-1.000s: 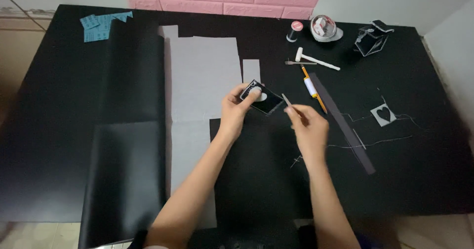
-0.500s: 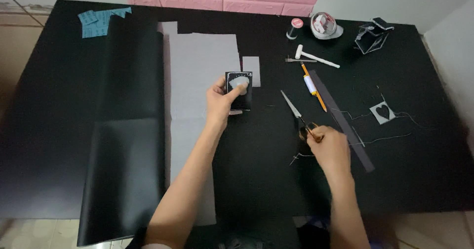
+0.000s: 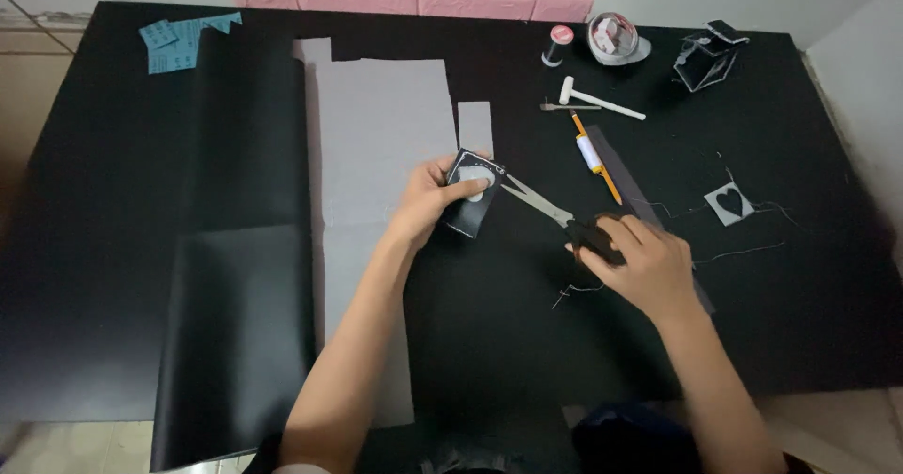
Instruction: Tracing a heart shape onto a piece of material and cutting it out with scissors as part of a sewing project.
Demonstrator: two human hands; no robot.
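My left hand (image 3: 428, 201) pinches a small black patch (image 3: 473, 192) with a pale shape on its face, thumb pressed across that shape and fingers curled behind it, so the hand is clamped on the patch and holds it tilted just above the black worktop (image 3: 809, 286), at the right edge of the long grey sheet (image 3: 381, 135). My right hand (image 3: 640, 262) is closed around the dark handles of the scissors (image 3: 555, 215), whose blades are slightly apart and point far-left toward the patch; the blade tips come very near its right edge, though I cannot tell whether they touch it. A small grey strip (image 3: 475, 128) lies just beyond the patch. Left of the grey sheet a black sheet (image 3: 235, 323) covers the worktop, and blue paper pieces (image 3: 179, 39) sit at the far-left corner. To the right of the scissors lies a long dark strip (image 3: 625, 178) with an orange-and-white tool (image 3: 593, 151) beside it, and a small white mallet (image 3: 597, 102) farther off. Near the pink wall stand a thread spool (image 3: 557, 45), a round tape dispenser (image 3: 616, 39) and a small black frame-like piece (image 3: 705, 55). A grey square with a heart cut out (image 3: 729, 201) rests at the right amid loose threads (image 3: 743, 248).
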